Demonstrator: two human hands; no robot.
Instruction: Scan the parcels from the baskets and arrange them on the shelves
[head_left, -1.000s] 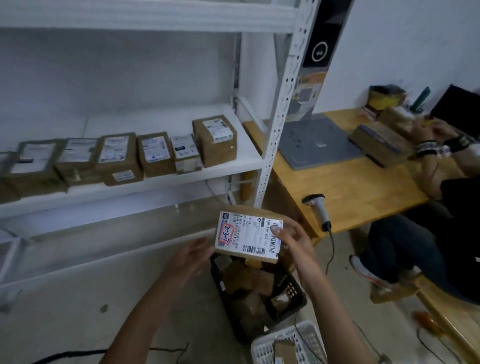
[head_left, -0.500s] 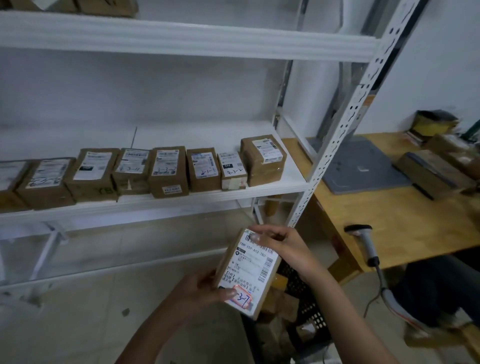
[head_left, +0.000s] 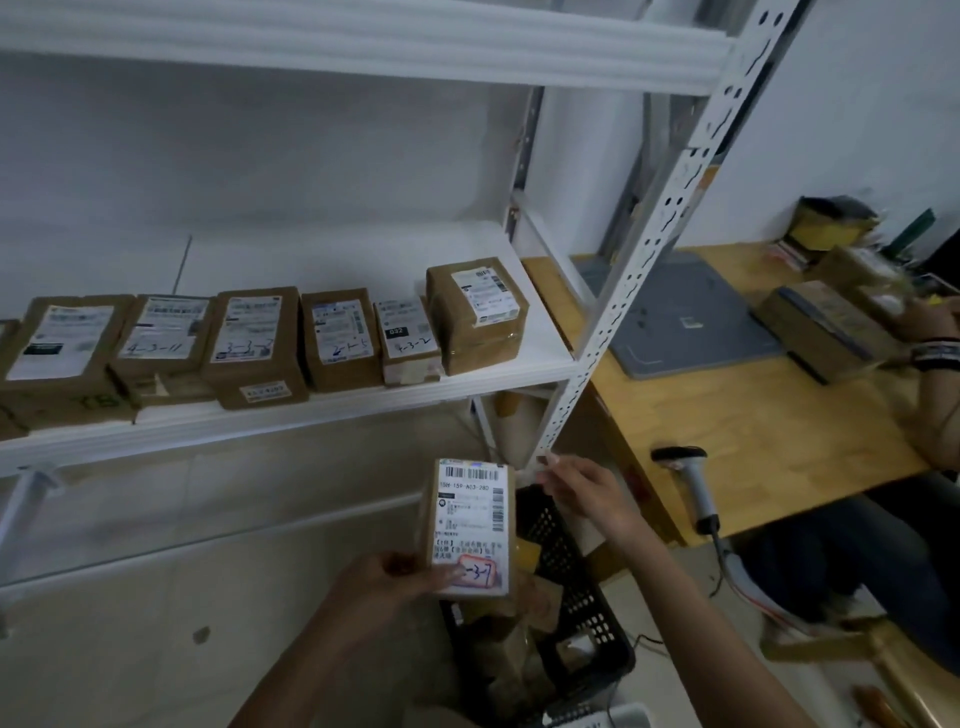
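We lose the leftmost parcel (head_left: 8, 343) at the shelf's left edge, the white basket (head_left: 597, 719) at the bottom; what lies in the black basket (head_left: 587, 597) is too dim to tell.

A grey pad (head_left: 691, 317) lies on the wooden table (head_left: 753, 431).

wall (head_left: 857, 130): white | floor (head_left: 130, 649): pale grey | wooden table (head_left: 753, 415): at right, by wall | light: dim
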